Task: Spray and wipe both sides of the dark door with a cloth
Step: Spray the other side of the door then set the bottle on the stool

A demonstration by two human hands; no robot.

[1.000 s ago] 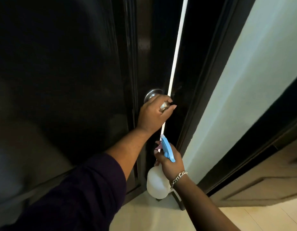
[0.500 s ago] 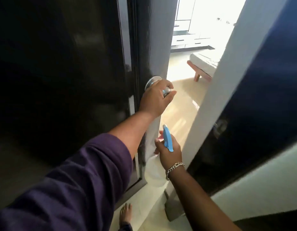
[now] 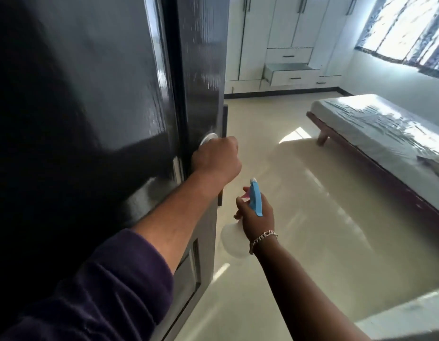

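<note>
Dark door point(image 3: 90, 119) fills the left of our view, swung open, its tall edge running top to bottom beside a bright bedroom. Our left hand point(image 3: 217, 159) curls round the metal knob point(image 3: 208, 139), mostly hiding it. Our right hand point(image 3: 256, 215), a bracelet at its wrist, grips a white spray bottle point(image 3: 232, 239) with a blue head point(image 3: 255, 198), just right of the door's edge and nearer to us than the knob. We judge that the nozzle points ahead into the room, so spraying would need it turned left toward the door face. We see no cloth anywhere. The door's far side is hidden from us. A bed point(image 3: 385, 124) and white wardrobe point(image 3: 287, 40) lie beyond.
</note>
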